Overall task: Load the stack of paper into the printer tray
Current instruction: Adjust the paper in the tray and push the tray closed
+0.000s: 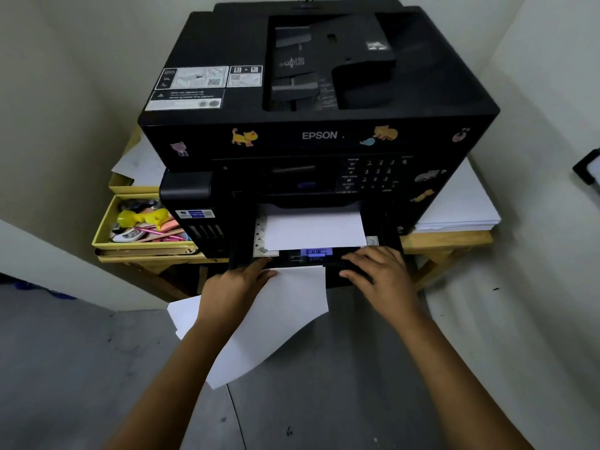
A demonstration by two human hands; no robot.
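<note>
Left hand [238, 284] clenched on a stack of paper [269, 323] at its top-left corner, thumb on top, fingers hidden underneath. Stack sagging below the hand, far edge touching the front lip of the pulled-out tray [292, 259], rest hanging out over the floor [324, 401] toward 6 o'clock. Not yet inside the tray. Right hand [378, 271] flat, fingers spread, palm down on the tray's front edge at 3 o'clock of the stack; gripping nothing as far as visible, just pressing. Inside the tray: white sheets [313, 233] already lying flat, blue guide clip [316, 254] just at their 6 o'clock edge, between the two hands. Black printer [319, 135] at 12 o'clock, cat stickers on the front, keypad and small screen below the logo. Sits on a wooden table [454, 243]. Yellow box [104, 227] at 9 o'clock of the tray, full of pens and odd bits. Spare paper pile [461, 209] at 3 o'clock of the printer, on the table. Loose sheets at 10 o'clock behind the yellow box.
</note>
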